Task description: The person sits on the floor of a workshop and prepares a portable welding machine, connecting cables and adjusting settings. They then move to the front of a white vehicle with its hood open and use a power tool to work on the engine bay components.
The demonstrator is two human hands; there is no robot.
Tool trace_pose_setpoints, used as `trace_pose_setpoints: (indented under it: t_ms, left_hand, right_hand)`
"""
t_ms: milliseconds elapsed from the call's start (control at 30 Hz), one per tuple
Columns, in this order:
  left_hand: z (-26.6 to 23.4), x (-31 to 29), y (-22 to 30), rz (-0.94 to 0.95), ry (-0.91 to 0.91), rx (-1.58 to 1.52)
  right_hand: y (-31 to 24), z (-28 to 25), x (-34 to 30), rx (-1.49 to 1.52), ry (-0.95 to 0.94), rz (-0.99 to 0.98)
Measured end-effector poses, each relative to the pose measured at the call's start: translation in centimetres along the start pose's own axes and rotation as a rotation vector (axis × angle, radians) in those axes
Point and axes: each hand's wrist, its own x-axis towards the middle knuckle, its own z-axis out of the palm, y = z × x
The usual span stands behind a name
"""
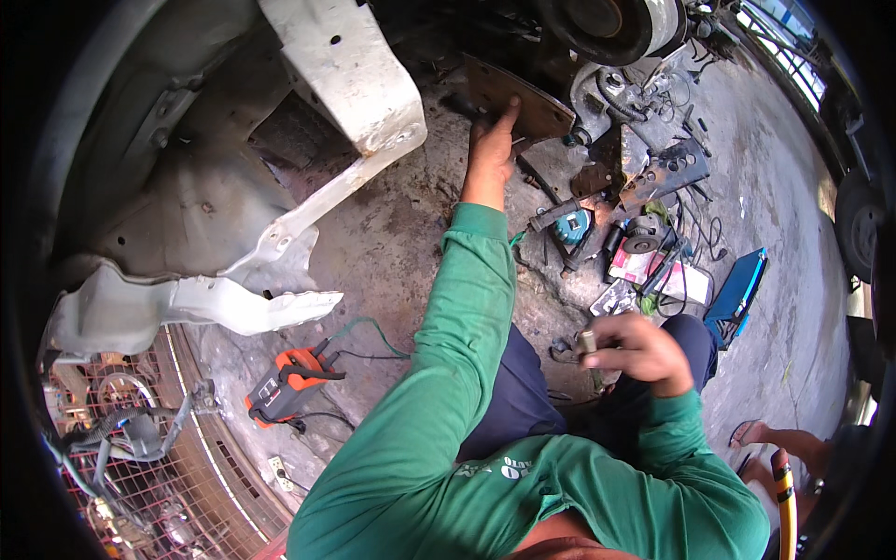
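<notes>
My left arm reaches far forward, and my left hand grips the lower edge of a rusty metal plate. One digit lies over the plate's face; the other fingers are partly hidden. Close to my right knee, my right hand is closed, pinching a small, pale metal cylinder between thumb and fingers. A white, bent vehicle body panel stands to the left of my left hand. Beyond the plate is a round, dark part with a pale metal rim.
An orange and grey machine with cables sits on the floor at left, by a red wire grille. On the right lie a tape measure, a grinder, metal scraps and a blue case. Another person's foot is at lower right.
</notes>
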Motion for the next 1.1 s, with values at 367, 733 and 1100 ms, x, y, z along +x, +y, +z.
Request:
trace_pose_setpoints:
  t_ms: [367, 733, 1100]
  left_hand:
    - [-1.1, -1.1, 0.1, 0.223, 0.045, 0.362]
    - [0.0, -0.8, 0.0, -0.038, 0.088, 0.011]
    - [-3.5, 1.0, 0.1, -0.055, -0.033, 0.069]
  right_hand:
    - [-10.0, 0.9, 13.8, 0.465, 0.127, -0.137]
    - [-9.3, 5.6, 25.1, 1.169, 0.169, -0.142]
    - [-8.8, 5.6, 26.3, 0.961, 0.190, -0.265]
